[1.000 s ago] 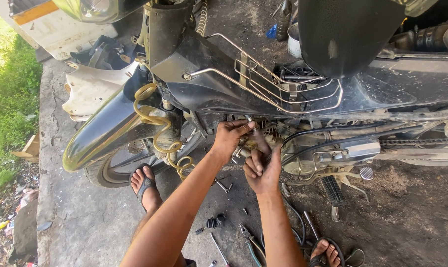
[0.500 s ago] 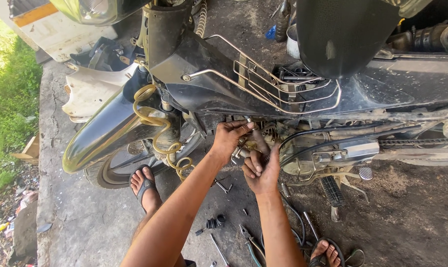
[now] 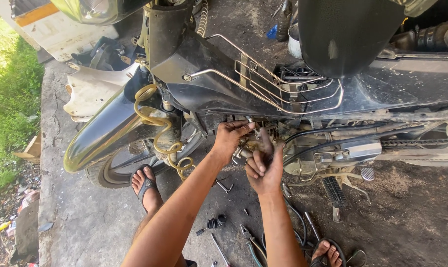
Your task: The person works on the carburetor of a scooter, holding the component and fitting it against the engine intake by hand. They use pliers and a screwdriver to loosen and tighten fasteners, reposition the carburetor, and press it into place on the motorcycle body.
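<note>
- Now the left hand [image 3: 230,137] reaches into the motorcycle engine [image 3: 263,141], fingers pinched on a small part there.
- Right hand [image 3: 264,165] is just beside it, curled closed on the engine.
- Below both hands, loose tools [image 3: 224,185] lie on the ground.

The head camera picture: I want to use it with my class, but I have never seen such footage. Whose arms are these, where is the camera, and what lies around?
The camera sits on a person's head and looks down, so the two bare arms coming up from the bottom are that person's own. The left hand and the right hand both reach into the engine area of a dark motorcycle, under its wire rack. What the fingers hold is too small and hidden to tell. The front wheel is at the left, with a coiled yellow hose beside it. On the concrete ground lie small tools, and the feet wear sandals.
</note>
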